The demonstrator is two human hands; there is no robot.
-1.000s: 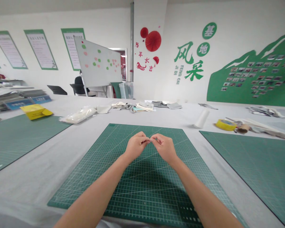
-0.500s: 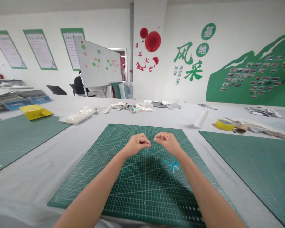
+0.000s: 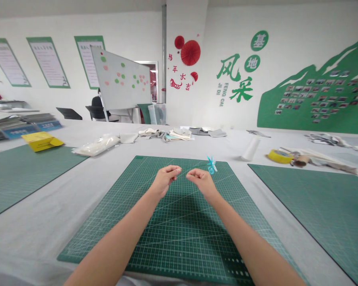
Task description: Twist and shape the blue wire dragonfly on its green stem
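A small bright blue flower-like piece (image 3: 211, 165) with looped petals and white streaks hangs in the air above the far right part of the green cutting mat (image 3: 179, 230). Its thin dark stem runs leftward and is hard to see against the mat. My left hand (image 3: 166, 179) pinches with thumb and forefinger at what looks like the stem's far end. Just to the right, my right hand (image 3: 202, 182) has its fingertips pressed together, a small gap away from the left. Whatever sits between the right fingertips is too small to make out.
More green mats lie at left (image 3: 32, 174) and right (image 3: 310, 198). Behind are a yellow folded card (image 3: 41, 141), a clear plastic bag (image 3: 97, 145), fabric scraps (image 3: 179, 134), a white roll (image 3: 251, 148), yellow tape (image 3: 280, 156) and a cardboard tube (image 3: 302, 161).
The blue flower piece has swung up and away, from below the right wrist to beyond the right hand. Both hands have shifted slightly left and stay close together.
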